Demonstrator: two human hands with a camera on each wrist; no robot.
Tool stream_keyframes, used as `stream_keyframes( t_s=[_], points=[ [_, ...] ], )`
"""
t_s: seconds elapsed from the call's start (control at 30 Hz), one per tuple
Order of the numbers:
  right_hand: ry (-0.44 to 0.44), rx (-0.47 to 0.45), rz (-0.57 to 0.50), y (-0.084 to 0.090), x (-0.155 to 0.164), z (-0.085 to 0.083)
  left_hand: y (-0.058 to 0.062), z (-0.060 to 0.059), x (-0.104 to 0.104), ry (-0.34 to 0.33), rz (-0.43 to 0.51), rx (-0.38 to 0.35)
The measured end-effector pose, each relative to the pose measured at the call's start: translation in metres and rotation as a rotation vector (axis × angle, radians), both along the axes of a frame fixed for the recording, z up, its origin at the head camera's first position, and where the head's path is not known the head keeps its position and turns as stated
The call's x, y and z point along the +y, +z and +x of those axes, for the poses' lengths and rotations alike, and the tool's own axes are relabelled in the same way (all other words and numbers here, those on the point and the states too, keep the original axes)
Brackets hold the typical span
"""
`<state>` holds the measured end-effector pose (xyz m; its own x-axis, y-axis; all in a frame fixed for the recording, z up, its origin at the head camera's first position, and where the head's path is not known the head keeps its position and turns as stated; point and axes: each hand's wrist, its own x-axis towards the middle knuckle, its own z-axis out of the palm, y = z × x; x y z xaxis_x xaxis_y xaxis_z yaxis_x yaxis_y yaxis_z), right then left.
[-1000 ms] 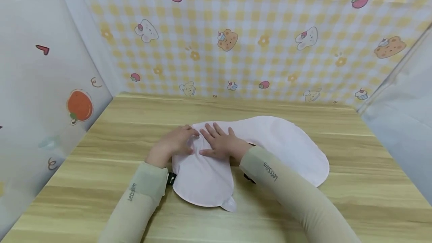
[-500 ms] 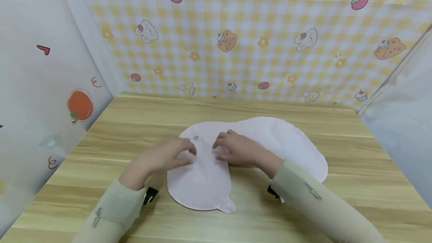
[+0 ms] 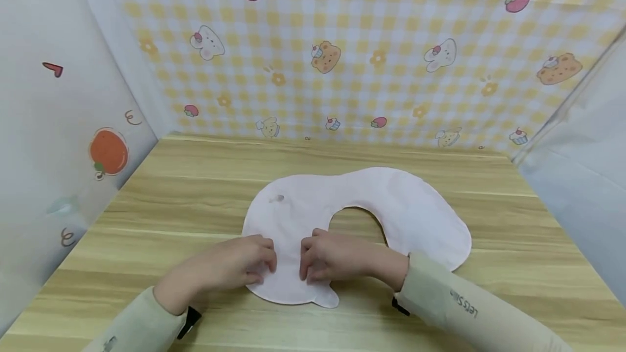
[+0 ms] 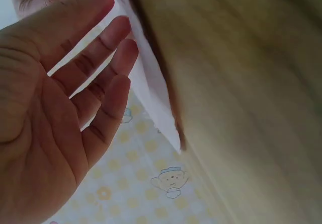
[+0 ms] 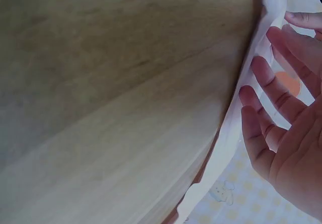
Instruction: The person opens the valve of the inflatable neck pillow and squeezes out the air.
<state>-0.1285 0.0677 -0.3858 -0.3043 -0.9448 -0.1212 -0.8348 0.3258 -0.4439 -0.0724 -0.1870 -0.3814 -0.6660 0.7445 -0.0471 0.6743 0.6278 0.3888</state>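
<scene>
A pale pink, flat U-shaped cloth piece (image 3: 423, 211), shaped like a neck pillow cover, lies on the wooden table with its curve toward the back. A small rounded tab (image 3: 326, 296) sticks out at its near left end, and a small grey spot shows at its upper left. Over the near part of the left lobe, my left hand (image 3: 230, 265) has its loosely bent fingertips at the cloth. My right hand (image 3: 342, 258) faces it from the other side, bent fingertips on the same lobe. Both wrist views show the fingers spread and relaxed, with the cloth's edge beyond them.
Wood-grain table (image 3: 195, 189) surrounds the cloth. A yellow checked backdrop (image 3: 357, 86) with cartoon prints stands along the back edge, and white side panels (image 3: 54, 140) close in left and right. Black straps show at both wrists.
Both hands have slid from the upper part of the left lobe down toward its near end. Earlier flattened right fingers are now bent. The wrinkled lobe lies smoother, and the inner curve is uncovered.
</scene>
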Motion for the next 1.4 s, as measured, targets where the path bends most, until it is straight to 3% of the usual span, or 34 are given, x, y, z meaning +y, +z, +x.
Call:
stream_keyframes(
  t_s=[0.27,0.6,0.77,0.97,1.2,1.4],
  points=[
    [-0.067,0.028,0.053,-0.002,0.000,0.000,-0.006,0.000,-0.001,0.053,-0.022,0.048],
    [-0.127,0.107,0.044,-0.007,-0.001,-0.019,-0.004,-0.005,0.001,0.133,-0.094,0.108],
    [-0.150,0.164,0.050,-0.009,0.000,-0.028,-0.003,-0.008,0.003,0.183,-0.128,0.080],
    [-0.214,0.146,0.079,-0.008,-0.002,-0.037,-0.005,-0.011,0.003,0.246,-0.150,0.054],
    [-0.285,0.125,0.183,-0.011,-0.015,-0.048,-0.004,-0.015,-0.001,0.325,-0.204,0.040],
    [-0.327,0.124,0.272,-0.012,-0.026,-0.060,-0.002,-0.016,-0.006,0.343,-0.232,0.011]
  ],
)
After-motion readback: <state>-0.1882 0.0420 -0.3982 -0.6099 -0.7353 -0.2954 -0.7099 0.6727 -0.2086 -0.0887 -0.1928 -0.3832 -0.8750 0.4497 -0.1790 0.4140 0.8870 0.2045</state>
